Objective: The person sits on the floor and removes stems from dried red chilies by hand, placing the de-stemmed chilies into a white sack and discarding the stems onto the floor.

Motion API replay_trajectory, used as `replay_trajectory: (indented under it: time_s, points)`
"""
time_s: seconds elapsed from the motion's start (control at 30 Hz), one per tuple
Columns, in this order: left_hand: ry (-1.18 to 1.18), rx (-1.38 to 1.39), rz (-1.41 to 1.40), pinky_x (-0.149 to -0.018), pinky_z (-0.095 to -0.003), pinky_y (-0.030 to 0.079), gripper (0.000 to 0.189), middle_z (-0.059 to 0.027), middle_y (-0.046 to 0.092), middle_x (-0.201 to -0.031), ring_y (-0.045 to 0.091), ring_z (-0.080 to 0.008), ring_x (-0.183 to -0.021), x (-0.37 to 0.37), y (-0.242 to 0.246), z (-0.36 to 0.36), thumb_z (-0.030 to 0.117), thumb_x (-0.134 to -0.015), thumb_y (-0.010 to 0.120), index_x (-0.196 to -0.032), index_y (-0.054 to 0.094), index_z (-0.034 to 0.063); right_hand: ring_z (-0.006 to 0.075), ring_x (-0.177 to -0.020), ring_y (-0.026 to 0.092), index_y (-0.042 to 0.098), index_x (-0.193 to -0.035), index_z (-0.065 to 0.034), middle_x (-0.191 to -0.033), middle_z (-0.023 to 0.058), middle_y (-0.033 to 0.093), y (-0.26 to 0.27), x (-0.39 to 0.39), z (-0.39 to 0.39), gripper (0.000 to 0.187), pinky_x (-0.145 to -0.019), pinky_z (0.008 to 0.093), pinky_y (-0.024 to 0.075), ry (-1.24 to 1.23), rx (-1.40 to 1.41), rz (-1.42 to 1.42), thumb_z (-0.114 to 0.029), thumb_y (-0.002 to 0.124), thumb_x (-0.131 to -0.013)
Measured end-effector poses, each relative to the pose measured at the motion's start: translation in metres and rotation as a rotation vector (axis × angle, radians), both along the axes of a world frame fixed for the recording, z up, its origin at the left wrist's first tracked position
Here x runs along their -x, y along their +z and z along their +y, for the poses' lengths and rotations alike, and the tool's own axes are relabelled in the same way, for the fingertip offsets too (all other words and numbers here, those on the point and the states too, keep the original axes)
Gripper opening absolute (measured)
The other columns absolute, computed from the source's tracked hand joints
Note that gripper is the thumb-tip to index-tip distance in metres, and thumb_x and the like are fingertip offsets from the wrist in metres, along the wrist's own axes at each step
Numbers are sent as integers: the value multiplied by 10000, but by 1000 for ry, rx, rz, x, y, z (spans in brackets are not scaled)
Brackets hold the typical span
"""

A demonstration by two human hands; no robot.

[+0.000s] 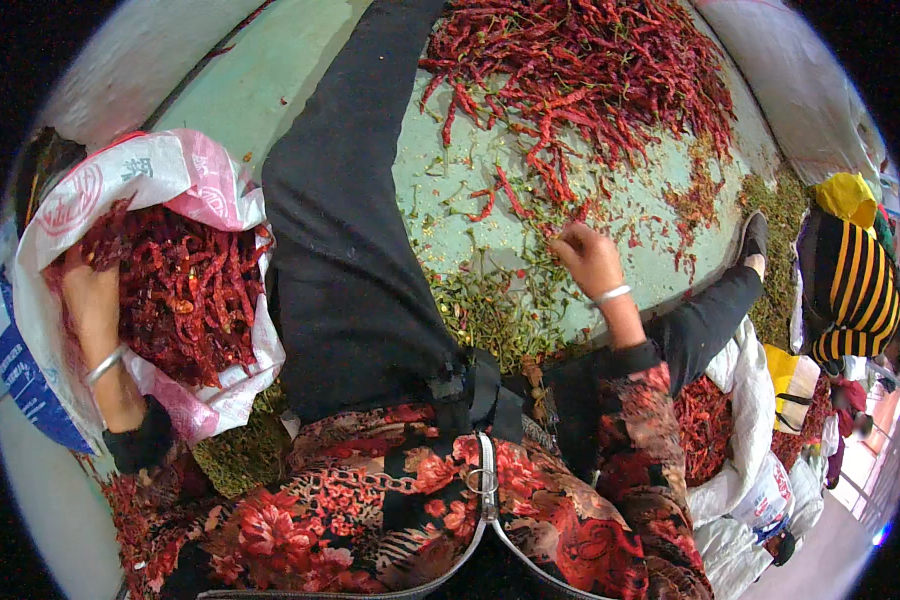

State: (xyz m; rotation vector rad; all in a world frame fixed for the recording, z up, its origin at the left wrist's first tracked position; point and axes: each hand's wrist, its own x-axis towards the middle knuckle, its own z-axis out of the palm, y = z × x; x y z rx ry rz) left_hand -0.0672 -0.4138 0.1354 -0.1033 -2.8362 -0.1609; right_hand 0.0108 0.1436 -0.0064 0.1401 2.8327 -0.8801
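Observation:
Dried red chillies [585, 67] lie in a big heap on the pale green floor [435, 195] between my legs. Green chilli stems [502, 307] are piled closer to my body. Over the edge of the loose chillies is my right hand [591, 259], its fingers curled together; whether a chilli is pinched in them cannot be told. My left hand [94, 277] reaches into an open white woven sack [165, 176] at the left, among dark red chillies [202, 292]. Its fingers are hidden or blurred against the chillies.
Several more sacks stand at the right, one white sack [750, 420] holding red chillies [701, 427]. Behind them a person in maroon [844, 420] is far off. A black and yellow striped thing [855, 277] is at the right. Stem debris [772, 232] lies beyond my right leg.

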Motion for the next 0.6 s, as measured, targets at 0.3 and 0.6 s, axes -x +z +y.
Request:
replay_trajectory:
  time_s: [0.3, 0.6]
  points:
    - [91, 835, 419, -789, -419, 426, 370, -151, 595, -988, 553, -343, -905, 126, -77, -128, 363, -773, 516, -1019, 580, 94, 332, -718, 582, 600, -748, -59, -735, 151, 604, -50, 98, -64, 337, -613, 415, 466, 13, -299, 37, -395, 597, -730]
    - [-1, 492, -27, -941, -389, 328, 447, -143, 503, -1173, 449, -304, -1093, 141, -87, -138, 316, -752, 564, -1122, 519, 70, 113, -552, 517, 569, -750, -1, -610, 43, 554, -15, 67, -1, 154, -511, 261, 412, -209, 364, 103, -143, 619, -717]
